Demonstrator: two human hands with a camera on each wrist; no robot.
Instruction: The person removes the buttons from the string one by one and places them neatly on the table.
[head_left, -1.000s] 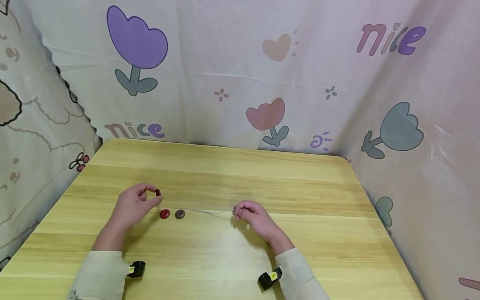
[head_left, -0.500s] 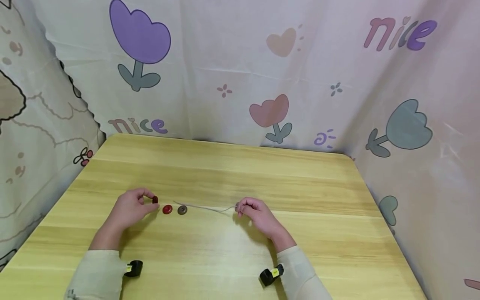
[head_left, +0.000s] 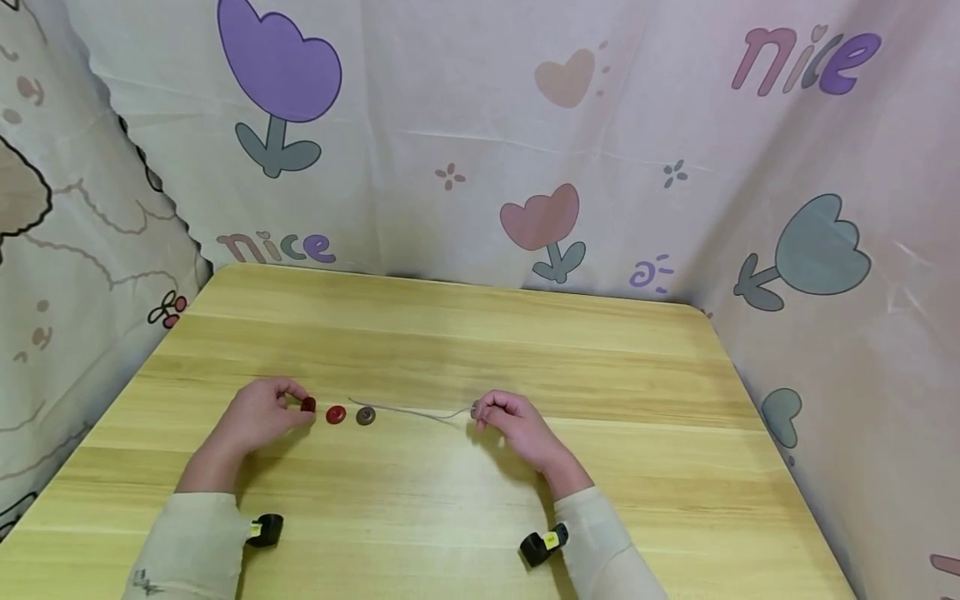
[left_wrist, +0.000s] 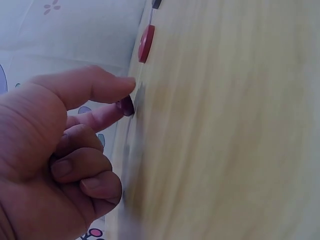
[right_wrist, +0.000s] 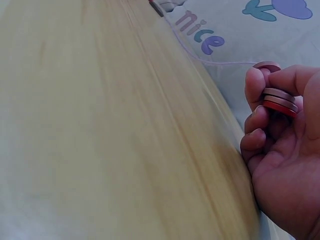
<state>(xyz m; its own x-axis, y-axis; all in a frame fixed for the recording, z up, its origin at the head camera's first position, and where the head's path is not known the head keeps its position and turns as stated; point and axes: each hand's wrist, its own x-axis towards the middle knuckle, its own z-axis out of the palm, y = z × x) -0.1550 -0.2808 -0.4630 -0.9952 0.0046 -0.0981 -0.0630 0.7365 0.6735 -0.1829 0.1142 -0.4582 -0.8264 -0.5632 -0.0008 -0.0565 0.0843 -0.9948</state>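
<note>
My left hand (head_left: 262, 414) pinches a dark red button (head_left: 308, 404) on edge between thumb and index finger, at or just above the tabletop. To its right lie a red button (head_left: 336, 414) and a grey-brown button (head_left: 365, 415), flat and apart. My right hand (head_left: 513, 427) holds several stacked buttons (right_wrist: 280, 100), brownish with a red one, between thumb and curled fingers. A thin cord (head_left: 420, 412) runs left from that hand, its loose end behind the two lying buttons. In the right wrist view the cord meets a brownish button (right_wrist: 267, 65) at the fingertips.
The light wooden table (head_left: 420, 517) ends at a patterned cloth (head_left: 450, 100) hung behind and on both sides. A small black camera sits on each wrist, one by the left sleeve (head_left: 266, 530) and one by the right sleeve (head_left: 543, 545).
My left hand has lowered the dark red button toward the table, left of the red one. The cord now hangs slacker with its left end free. My right hand has barely moved.
</note>
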